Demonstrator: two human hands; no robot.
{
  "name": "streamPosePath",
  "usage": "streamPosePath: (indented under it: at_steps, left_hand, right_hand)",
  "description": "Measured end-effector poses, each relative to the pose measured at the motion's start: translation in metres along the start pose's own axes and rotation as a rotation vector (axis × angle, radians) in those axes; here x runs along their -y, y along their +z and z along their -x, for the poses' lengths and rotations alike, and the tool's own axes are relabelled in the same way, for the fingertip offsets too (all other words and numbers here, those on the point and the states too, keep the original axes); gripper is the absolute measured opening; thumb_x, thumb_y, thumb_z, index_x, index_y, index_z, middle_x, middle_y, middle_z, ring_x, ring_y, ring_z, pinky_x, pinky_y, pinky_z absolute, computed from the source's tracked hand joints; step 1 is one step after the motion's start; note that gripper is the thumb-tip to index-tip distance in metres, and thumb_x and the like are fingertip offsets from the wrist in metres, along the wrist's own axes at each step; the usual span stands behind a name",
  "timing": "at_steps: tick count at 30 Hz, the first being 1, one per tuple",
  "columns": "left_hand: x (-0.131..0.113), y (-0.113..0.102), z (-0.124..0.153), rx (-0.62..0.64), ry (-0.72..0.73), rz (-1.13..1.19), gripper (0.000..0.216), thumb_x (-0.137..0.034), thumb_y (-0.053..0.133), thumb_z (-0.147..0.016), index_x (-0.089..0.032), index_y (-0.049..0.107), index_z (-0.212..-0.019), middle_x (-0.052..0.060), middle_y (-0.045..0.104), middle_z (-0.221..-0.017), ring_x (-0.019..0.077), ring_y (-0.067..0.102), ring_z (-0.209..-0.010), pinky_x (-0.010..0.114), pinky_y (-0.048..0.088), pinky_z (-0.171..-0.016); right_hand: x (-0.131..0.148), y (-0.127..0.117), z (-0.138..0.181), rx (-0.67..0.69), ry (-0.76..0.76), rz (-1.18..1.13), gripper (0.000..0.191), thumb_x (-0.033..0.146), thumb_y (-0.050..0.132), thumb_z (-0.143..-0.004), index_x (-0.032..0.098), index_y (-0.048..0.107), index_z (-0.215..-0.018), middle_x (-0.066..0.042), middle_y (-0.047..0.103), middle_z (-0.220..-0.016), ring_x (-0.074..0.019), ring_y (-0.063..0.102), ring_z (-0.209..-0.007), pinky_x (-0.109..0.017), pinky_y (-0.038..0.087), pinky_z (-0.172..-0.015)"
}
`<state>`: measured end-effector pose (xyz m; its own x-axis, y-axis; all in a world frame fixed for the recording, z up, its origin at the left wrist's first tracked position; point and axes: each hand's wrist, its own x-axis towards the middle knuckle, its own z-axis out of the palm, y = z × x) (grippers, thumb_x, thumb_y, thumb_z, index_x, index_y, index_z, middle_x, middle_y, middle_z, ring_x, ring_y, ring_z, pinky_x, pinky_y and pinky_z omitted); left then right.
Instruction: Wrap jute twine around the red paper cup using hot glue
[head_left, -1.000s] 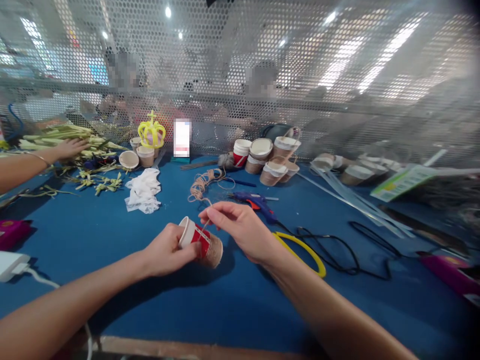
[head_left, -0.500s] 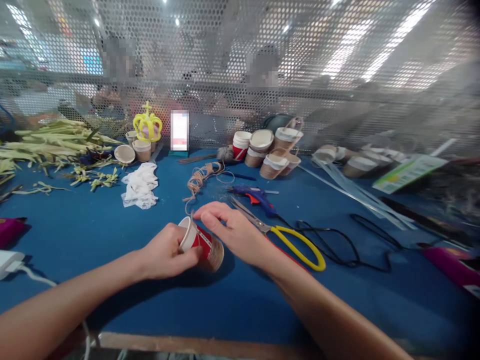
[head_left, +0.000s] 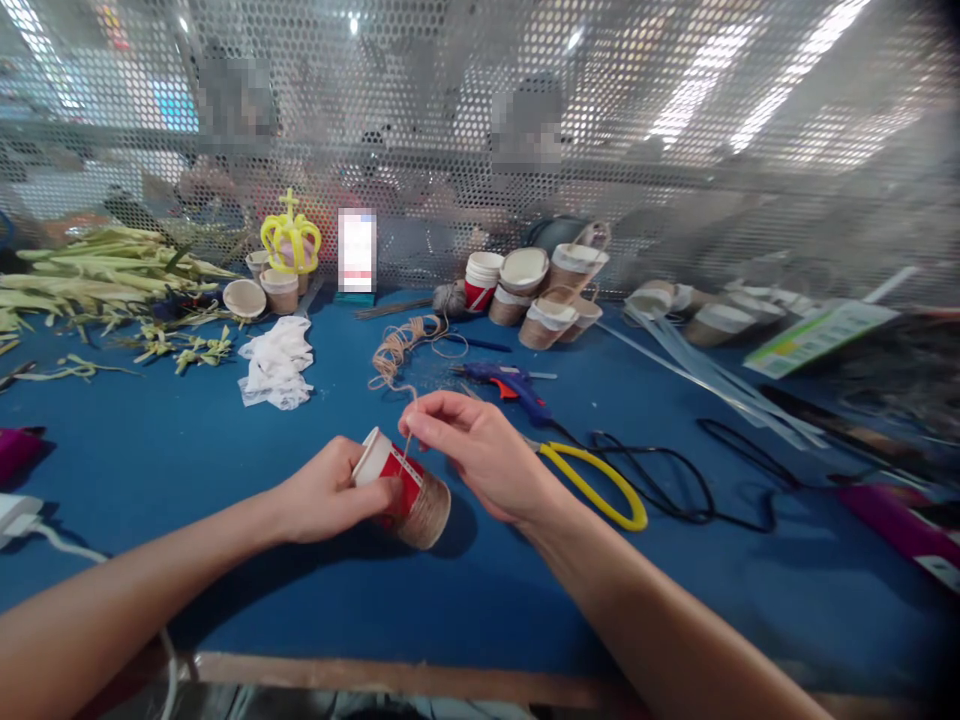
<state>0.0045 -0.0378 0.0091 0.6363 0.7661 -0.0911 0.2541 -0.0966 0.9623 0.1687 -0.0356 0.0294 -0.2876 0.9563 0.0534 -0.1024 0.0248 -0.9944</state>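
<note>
My left hand (head_left: 330, 497) grips a red and white paper cup (head_left: 409, 478) by its rim end, thumb outside and fingers inside the mouth. The cup lies tilted, its mouth to the upper left. Twine (head_left: 427, 512) is wound in rows around its base end. Between thumb and forefinger, my right hand (head_left: 469, 440) pinches the loose twine just above the cup. From there the strand runs back to a loose twine bundle (head_left: 401, 350) on the table. Partly behind my right hand lie yellow-handled scissors (head_left: 592, 480).
A blue glue gun (head_left: 510, 385) with a black cord lies beyond my right hand. White crumpled tissue (head_left: 277, 362), a yellow crown (head_left: 291, 240), a phone (head_left: 355, 250), twine-wrapped cups (head_left: 547, 318), clear glue sticks (head_left: 720, 370) and pale husks (head_left: 90, 275) line the back before a perforated metal screen (head_left: 435, 110).
My right hand has moved slightly right, and its fingers now pinch the twine strand above the cup. The cup has turned slightly in my left hand, showing more of the wound twine.
</note>
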Motion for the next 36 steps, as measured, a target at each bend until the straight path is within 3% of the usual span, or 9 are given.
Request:
streamPosePath:
  at_steps: [5, 10, 15, 36]
  left_hand:
    - [0.003, -0.002, -0.004, -0.05, -0.15, 0.293, 0.025, -0.036, 0.056, -0.065, -0.013, 0.05, -0.057, -0.004, 0.044, -0.051, 0.0069, 0.037, -0.046, 0.019, 0.033, -0.047]
    - [0.004, -0.002, -0.006, -0.095, -0.201, 0.385, 0.022, -0.033, 0.06, -0.062, -0.011, 0.054, -0.061, -0.003, 0.05, -0.053, 0.0072, 0.042, -0.046, 0.019, 0.035, -0.048]
    - [0.006, -0.002, -0.005, -0.095, -0.205, 0.391, 0.021, -0.031, 0.059, -0.064, -0.011, 0.054, -0.063, -0.003, 0.05, -0.053, 0.0068, 0.043, -0.045, 0.018, 0.035, -0.047]
    - [0.003, 0.001, 0.0, -0.06, -0.131, 0.463, 0.025, -0.034, 0.065, -0.062, -0.009, 0.062, -0.067, 0.002, 0.06, -0.059, 0.0098, 0.051, -0.052, 0.021, 0.043, -0.052]
  right_hand:
    - [0.003, -0.008, 0.005, -0.071, -0.073, 0.06, 0.009, 0.025, 0.059, -0.075, 0.018, 0.059, -0.069, 0.003, 0.059, -0.066, -0.0072, 0.05, -0.062, -0.021, 0.04, -0.062]
    - [0.005, -0.012, 0.006, -0.114, -0.14, 0.079, 0.009, 0.024, 0.057, -0.076, 0.018, 0.059, -0.07, 0.003, 0.059, -0.066, -0.0074, 0.051, -0.062, -0.022, 0.041, -0.062]
    - [0.001, -0.013, 0.005, -0.138, -0.176, 0.172, 0.009, 0.024, 0.056, -0.078, 0.019, 0.057, -0.07, 0.003, 0.059, -0.066, -0.0076, 0.052, -0.063, -0.022, 0.042, -0.063]
    - [-0.01, -0.012, 0.0, -0.164, -0.064, 0.343, 0.013, 0.027, 0.052, -0.079, 0.017, 0.055, -0.07, 0.001, 0.059, -0.067, -0.0104, 0.053, -0.064, -0.025, 0.041, -0.063]
